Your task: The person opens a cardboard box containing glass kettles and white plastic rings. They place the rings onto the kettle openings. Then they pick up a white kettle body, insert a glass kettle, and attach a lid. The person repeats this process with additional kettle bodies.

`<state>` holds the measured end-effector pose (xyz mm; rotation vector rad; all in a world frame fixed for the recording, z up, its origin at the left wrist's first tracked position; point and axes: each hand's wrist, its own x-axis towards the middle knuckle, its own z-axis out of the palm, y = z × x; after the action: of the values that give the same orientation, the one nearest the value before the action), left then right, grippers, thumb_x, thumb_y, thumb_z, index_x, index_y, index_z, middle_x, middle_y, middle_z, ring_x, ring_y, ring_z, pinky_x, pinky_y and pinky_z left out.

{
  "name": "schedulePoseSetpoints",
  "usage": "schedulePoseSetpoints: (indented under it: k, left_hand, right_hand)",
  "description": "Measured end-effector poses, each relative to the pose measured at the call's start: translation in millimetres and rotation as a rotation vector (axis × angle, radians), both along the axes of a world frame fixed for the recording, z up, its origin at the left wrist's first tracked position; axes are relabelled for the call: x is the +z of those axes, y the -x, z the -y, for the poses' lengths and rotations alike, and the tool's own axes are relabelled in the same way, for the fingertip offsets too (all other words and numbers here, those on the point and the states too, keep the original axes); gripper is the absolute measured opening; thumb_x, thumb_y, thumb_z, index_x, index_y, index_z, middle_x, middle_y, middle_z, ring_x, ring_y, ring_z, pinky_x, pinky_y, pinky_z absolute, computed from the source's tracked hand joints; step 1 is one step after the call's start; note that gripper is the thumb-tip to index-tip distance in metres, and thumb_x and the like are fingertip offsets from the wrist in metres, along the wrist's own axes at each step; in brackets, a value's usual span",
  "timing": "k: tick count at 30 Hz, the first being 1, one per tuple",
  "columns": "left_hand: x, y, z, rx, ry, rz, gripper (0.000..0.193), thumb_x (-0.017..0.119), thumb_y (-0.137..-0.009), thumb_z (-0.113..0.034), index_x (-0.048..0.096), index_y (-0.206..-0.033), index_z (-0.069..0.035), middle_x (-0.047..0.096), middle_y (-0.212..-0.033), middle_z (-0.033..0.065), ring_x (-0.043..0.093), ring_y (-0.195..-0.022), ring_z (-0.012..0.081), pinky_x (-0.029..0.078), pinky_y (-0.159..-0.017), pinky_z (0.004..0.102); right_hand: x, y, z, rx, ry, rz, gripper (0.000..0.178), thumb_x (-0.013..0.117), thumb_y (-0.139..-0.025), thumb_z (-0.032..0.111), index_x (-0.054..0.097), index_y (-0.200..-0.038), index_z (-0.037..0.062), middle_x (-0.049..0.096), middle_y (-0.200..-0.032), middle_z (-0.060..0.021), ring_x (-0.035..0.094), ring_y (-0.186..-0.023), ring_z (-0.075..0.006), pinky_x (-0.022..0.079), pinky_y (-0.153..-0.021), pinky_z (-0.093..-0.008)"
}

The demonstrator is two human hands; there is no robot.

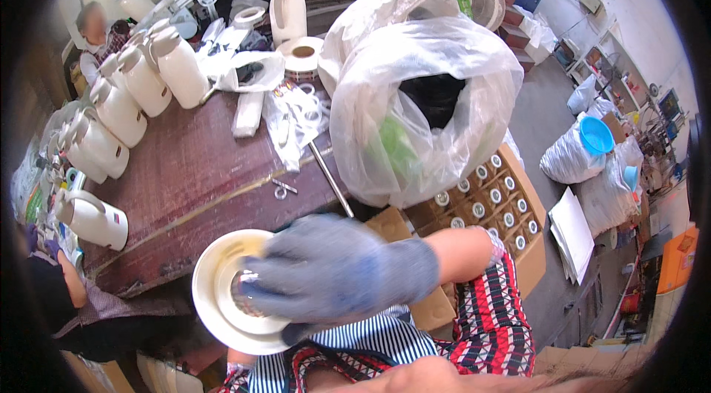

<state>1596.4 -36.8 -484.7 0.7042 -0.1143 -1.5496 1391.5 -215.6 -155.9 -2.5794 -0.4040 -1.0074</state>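
A cream round vessel (211, 304) is tilted in front of me, its wide opening facing up. My right hand (326, 267), in a grey-blue glove, lies over that opening with its fingers curled down into it. Something shiny shows beneath the fingertips, too covered to name. Motion blurs the glove somewhat. My left hand (296, 332) is mostly hidden behind the vessel; a dark gloved part grips its lower right rim. Beyond them, on the dark red table (178, 171), lie a metal rod (331, 178) and a small metal piece (281, 190).
Cream jugs (118, 115) line the table's left side. A large clear plastic bag (370, 119) bulges at its right end. Beside me a cardboard box (529, 263) holds several capped items in dividers. Tape rolls (302, 54) lie farther back. A co-worker's arm (72, 282) shows at left.
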Motion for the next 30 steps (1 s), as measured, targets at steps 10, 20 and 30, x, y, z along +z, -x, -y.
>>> schedulePoseSetpoints:
  k: [10, 20, 30]
  left_hand:
    - [-19.5, -14.7, 39.8, -0.042, -0.108, 0.068, 0.045, 0.062, -0.099, -0.026, 0.056, -0.139, -0.005, 0.063, -0.134, 0.0131, 0.059, -0.124, 0.0260, 0.045, -0.111, 0.0432]
    - [-35.2, -25.3, 23.6, 0.005, -0.015, 0.162, 0.044, 0.062, -0.099, -0.019, 0.055, -0.140, -0.005, 0.062, -0.134, 0.0130, 0.059, -0.123, 0.0221, 0.046, -0.109, 0.0387]
    - [-75.7, -54.5, 36.6, -0.116, 0.230, 0.399, 0.044, 0.061, -0.099, -0.013, 0.053, -0.141, -0.004, 0.061, -0.134, 0.0128, 0.058, -0.122, 0.0183, 0.048, -0.107, 0.0342]
  right_hand:
    - [-257.8, 169.3, 425.1, -1.454, 0.315, -1.316, 0.042, 0.050, -0.098, 0.024, 0.058, -0.139, 0.0233, 0.062, -0.137, -0.0129, 0.059, -0.127, -0.0354, 0.048, -0.104, -0.0484]
    - [-91.7, 96.0, 183.3, -1.088, 0.006, 0.199, 0.042, 0.056, -0.094, 0.001, 0.061, -0.136, 0.0015, 0.068, -0.126, -0.0183, 0.065, -0.117, -0.0328, 0.050, -0.100, -0.0426]
    - [-191.0, -98.4, 43.3, -0.508, -0.010, -0.414, 0.054, 0.073, -0.081, 0.017, 0.061, -0.134, 0.0170, 0.058, -0.134, -0.0156, 0.056, -0.122, -0.0380, 0.051, -0.099, -0.0463]
